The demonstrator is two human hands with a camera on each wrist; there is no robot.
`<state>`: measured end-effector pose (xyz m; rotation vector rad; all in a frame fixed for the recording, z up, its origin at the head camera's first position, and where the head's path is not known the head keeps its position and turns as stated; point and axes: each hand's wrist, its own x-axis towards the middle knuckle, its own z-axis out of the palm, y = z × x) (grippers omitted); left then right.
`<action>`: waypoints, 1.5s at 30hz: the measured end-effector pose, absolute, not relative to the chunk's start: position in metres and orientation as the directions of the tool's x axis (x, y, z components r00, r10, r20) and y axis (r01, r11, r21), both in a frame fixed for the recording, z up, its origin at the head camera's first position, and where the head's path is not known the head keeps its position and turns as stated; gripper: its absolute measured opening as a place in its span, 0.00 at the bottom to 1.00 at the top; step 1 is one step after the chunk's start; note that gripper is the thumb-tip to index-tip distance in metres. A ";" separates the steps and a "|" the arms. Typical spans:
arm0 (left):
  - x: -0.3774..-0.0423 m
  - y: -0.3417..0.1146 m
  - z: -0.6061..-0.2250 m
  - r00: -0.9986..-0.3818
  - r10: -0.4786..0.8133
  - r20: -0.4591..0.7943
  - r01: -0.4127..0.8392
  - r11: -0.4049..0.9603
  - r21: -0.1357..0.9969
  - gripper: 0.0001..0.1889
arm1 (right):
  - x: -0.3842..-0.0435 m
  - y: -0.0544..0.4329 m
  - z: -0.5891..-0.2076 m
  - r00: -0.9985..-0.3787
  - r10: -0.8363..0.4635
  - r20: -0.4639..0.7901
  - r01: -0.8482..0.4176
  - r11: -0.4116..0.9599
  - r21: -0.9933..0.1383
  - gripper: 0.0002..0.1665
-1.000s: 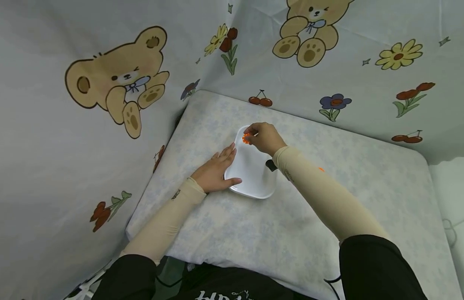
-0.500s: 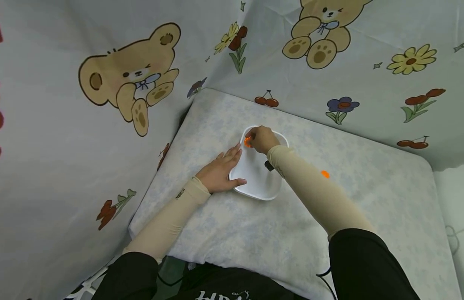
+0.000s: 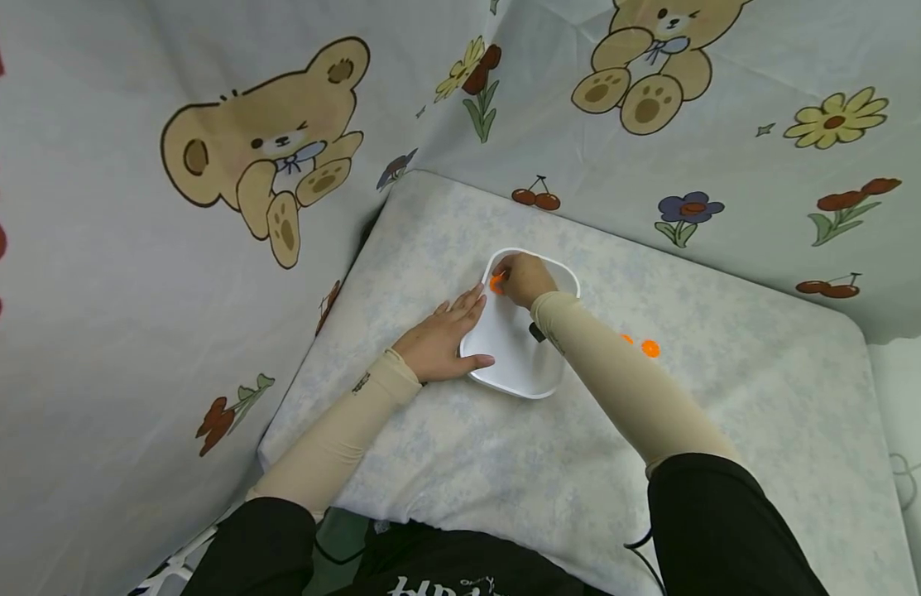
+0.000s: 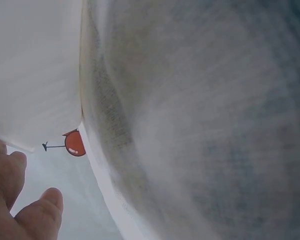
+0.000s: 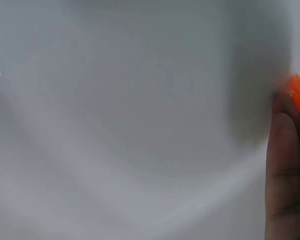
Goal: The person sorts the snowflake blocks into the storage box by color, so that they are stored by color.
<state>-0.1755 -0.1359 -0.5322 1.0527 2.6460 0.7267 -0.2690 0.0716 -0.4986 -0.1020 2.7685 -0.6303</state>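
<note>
white round-cornered tray point(image 3: 514, 360), lying flat, small bright orange piece point(image 3: 496, 285) pinched at its far end

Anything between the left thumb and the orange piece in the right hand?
Head view: only bare floor of the white tray between left thumb and orange piece.

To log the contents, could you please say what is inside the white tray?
The right hand holds an orange piece inside the tray, near its far end; hand and sleeve hide anything beneath.
</note>
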 end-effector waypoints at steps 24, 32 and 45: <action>-0.173 -0.134 -0.535 -0.741 0.671 -0.022 0.570 0.646 0.507 0.55 | -0.261 0.082 -0.486 -0.952 -0.166 -0.256 -0.038 0.898 -0.438 0.19; -0.172 -0.133 -0.531 -0.740 0.672 -0.017 0.577 0.647 0.498 0.54 | -0.253 0.093 -0.472 -0.952 -0.157 -0.264 -0.034 0.909 -0.416 0.20; -0.170 -0.131 -0.530 -0.742 0.670 -0.026 0.579 0.659 0.480 0.54 | -0.244 0.108 -0.458 -0.958 -0.148 -0.246 -0.024 0.894 -0.447 0.21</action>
